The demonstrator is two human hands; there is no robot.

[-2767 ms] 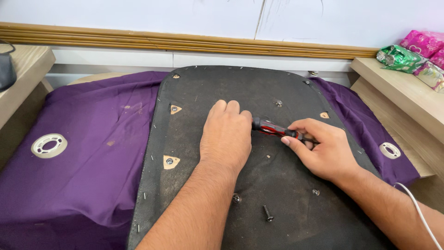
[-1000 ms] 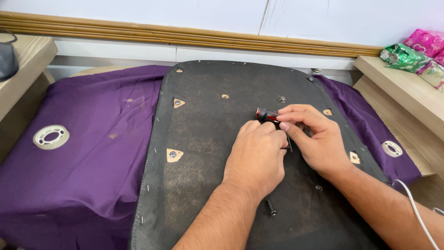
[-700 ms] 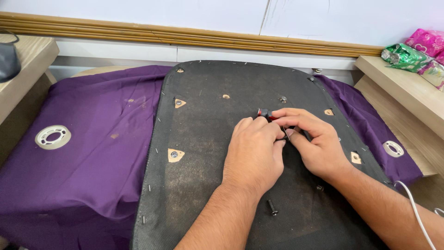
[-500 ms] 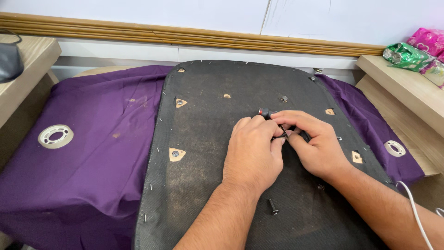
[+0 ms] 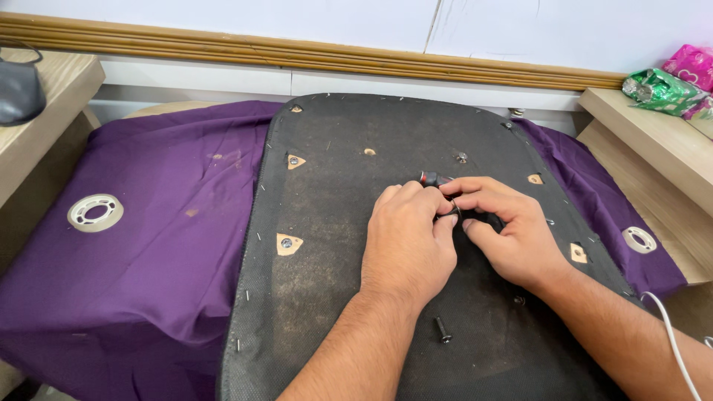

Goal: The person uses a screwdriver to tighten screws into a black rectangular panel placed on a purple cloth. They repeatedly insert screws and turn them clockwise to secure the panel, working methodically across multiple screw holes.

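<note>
Both hands meet at the centre of the dark grey fabric-covered seat panel [image 5: 334, 297], which lies flat on a purple cloth [image 5: 148, 245]. The left hand [image 5: 408, 241] is curled, knuckles up, fingers pressed against the right hand [image 5: 505, 234], which is closed around a small red-and-black tool [image 5: 433, 179]; only its tip shows, poking out at 12 o'clock above the fingers, and the rest is hidden in the grip. What the left hand's fingertips pinch I cannot tell. One loose black screw [image 5: 443, 329] lies at 6 o'clock from the hands. Four tan triangular cut-outs show on the panel, two left, two right. Two white rings sit on the cloth, one at 9 o'clock [image 5: 95, 212], one at 3 o'clock [image 5: 639, 239]. A white cable [image 5: 672, 334] is cut off at the lower right edge.
</note>
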